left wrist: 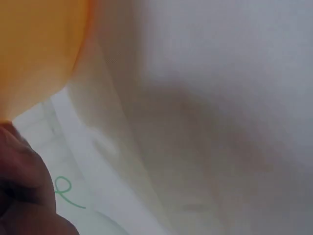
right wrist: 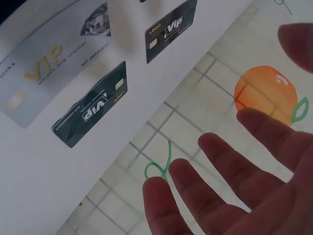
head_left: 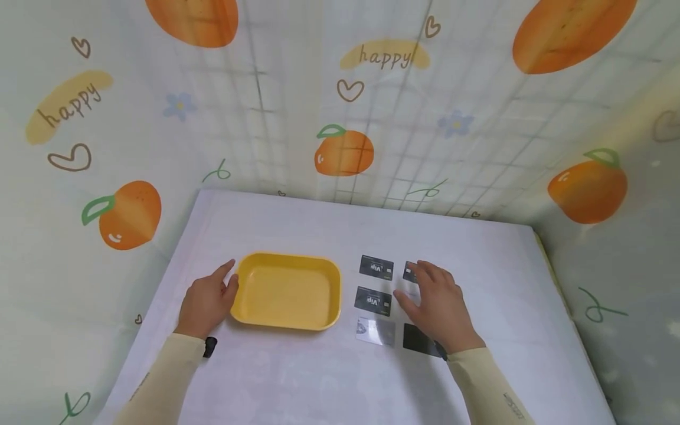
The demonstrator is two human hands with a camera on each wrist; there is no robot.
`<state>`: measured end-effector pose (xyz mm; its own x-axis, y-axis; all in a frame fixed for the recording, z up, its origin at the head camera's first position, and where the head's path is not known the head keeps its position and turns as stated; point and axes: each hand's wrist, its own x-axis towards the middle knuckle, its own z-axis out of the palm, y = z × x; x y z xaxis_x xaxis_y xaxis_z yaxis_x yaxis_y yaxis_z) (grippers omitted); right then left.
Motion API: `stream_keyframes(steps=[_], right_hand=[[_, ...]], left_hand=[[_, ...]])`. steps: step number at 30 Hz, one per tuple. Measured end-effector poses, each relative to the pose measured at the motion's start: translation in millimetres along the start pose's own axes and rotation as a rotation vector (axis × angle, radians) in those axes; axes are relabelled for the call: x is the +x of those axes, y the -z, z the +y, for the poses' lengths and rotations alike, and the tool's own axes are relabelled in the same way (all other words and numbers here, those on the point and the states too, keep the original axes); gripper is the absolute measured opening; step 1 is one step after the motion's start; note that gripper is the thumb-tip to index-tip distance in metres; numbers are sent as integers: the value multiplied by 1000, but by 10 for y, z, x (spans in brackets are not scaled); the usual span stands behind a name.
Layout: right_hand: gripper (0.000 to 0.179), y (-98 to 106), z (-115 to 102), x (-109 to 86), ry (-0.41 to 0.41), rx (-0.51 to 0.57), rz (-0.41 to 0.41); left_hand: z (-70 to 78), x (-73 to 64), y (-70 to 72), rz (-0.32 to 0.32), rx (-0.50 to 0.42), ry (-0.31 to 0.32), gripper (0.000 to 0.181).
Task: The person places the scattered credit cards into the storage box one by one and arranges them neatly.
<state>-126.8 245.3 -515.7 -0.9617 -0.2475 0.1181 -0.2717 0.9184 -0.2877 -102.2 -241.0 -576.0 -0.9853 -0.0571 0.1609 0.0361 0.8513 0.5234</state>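
A yellow plastic tray (head_left: 289, 292) stands on the white table with nothing in it. At its left end is my left hand (head_left: 204, 301), index finger and thumb extended close to the rim. In the left wrist view, fingers (left wrist: 22, 166) appear right by the orange-tinted tray wall (left wrist: 39, 49). My right hand (head_left: 438, 307) hovers above the cards with spread fingers and holds nothing. Under it lie a dark VIP card (head_left: 408, 272), a pale VIP card (right wrist: 49, 63) and a plain black card (head_left: 418, 339), each partly covered in the head view.
Between tray and right hand lie two dark VIP cards, an upper one (head_left: 376, 267) and a middle one (head_left: 373, 301), with a shiny silver card (head_left: 375, 332) below them. A patterned curtain (head_left: 297, 118) hangs behind the table (head_left: 297, 378) and along its sides.
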Motion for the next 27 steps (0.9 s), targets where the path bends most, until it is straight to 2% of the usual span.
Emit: stream_keyframes(steps=[8, 13, 19, 23, 27], right_hand=[[68, -169, -35, 370, 23, -61, -93], [64, -300, 14, 563, 38, -85, -142], [61, -483, 63, 697, 13, -96, -216], [63, -600, 69, 749, 10, -97, -264], [62, -634, 66, 764, -2, -117, -274]], left_hand=[[-66, 43, -50, 1, 28, -84, 49], [-3, 73, -74, -24, 31, -76, 50], [23, 75, -100, -54, 59, -42, 51], [-20, 38, -111, -28, 66, -41, 51], [-63, 15, -156, 5, 50, -66, 51]])
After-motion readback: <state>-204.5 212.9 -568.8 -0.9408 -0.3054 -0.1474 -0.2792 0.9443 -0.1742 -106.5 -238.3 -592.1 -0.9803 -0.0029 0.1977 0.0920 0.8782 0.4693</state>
